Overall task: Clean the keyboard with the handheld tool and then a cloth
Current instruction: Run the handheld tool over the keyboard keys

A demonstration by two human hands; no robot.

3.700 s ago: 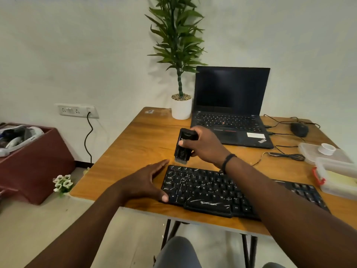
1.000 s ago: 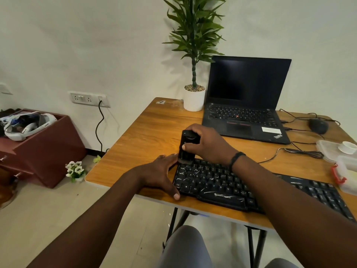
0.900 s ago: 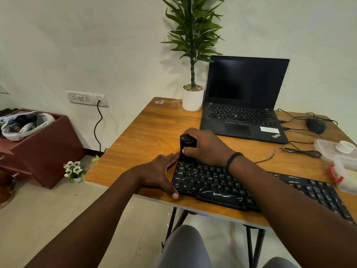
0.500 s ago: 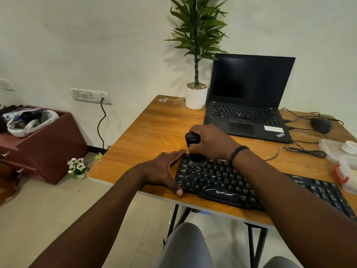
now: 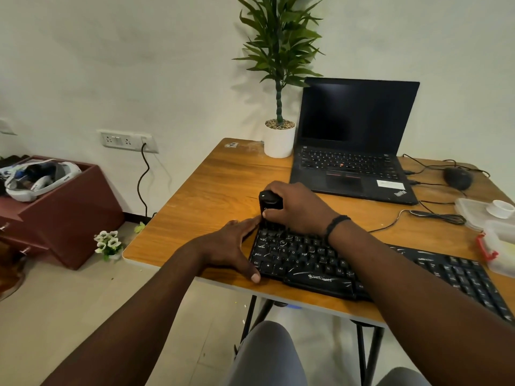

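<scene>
Seated at a wooden table (image 5: 211, 196), cleaning under way: right hand (image 5: 299, 208) wrapped around a black handheld tool (image 5: 268, 207), fingers curled tight on its body, thumb pressed to its near side, tool held upright with its lower end planted on the top-left corner of a black keyboard (image 5: 306, 260). Keyboard stretched along the table's near edge, from centre out toward 4 o'clock. Left hand (image 5: 231, 246) laid flat at the keyboard's left end, fingers pressed together and pointing to 1 o'clock, thumb splayed down against the near-left corner. Dark wristband (image 5: 335, 225) on the right wrist. At 12 o'clock from the tool, a potted plant (image 5: 279, 79); at 1 o'clock, an open laptop (image 5: 354, 143), screen dark. Black mouse (image 5: 457, 178) with cable at 2 o'clock; clear plastic containers (image 5: 498, 240) at 3 o'clock, at the table's right edge.
</scene>
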